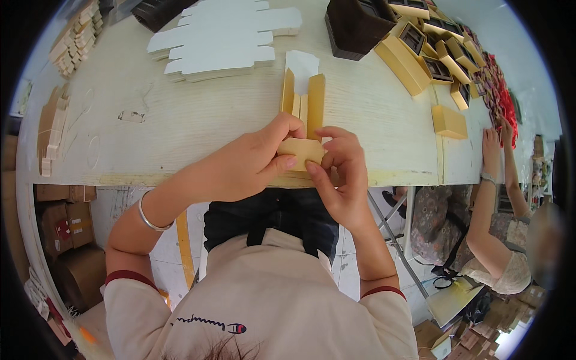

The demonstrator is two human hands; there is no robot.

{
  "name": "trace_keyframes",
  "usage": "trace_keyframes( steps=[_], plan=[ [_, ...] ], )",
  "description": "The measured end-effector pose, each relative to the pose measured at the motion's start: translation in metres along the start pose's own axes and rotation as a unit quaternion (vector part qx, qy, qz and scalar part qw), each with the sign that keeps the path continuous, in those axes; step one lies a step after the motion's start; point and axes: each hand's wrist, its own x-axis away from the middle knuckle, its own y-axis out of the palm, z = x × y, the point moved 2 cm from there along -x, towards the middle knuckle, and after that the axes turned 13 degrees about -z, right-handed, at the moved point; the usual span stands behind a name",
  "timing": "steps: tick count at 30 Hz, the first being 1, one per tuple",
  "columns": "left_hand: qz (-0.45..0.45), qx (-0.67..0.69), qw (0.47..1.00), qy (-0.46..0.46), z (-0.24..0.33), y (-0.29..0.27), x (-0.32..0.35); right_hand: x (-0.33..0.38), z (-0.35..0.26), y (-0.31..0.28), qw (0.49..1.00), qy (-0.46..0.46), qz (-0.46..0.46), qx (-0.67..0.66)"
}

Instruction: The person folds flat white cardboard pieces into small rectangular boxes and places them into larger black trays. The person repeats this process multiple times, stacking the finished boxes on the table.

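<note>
Resting between both hands (pixel 303 165), pinched: tan cardboard box blank (pixel 302 114).

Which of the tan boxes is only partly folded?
The tan box held by the left hand and right hand; its flaps stand open, while those on the right are assembled.

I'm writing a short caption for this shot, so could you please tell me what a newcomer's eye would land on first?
First, the left hand and right hand at the table's near edge, pinching a tan cardboard box blank whose flaps stand upright. Beyond it lies a stack of white die-cut blanks. At the far right, finished tan boxes crowd the table, where another person's hands rest.
</note>
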Motion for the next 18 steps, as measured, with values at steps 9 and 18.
trace_keyframes(
  steps=[9,18],
  plan=[
    [0.203,-0.316,0.920,0.110,-0.009,0.028,-0.002,-0.003,-0.007,0.001,0.889,-0.091,-0.065,0.443],
    [0.038,-0.350,0.936,0.011,0.001,0.002,-0.003,-0.018,-0.013,-0.013,0.942,0.003,-0.209,0.261]
  ],
)
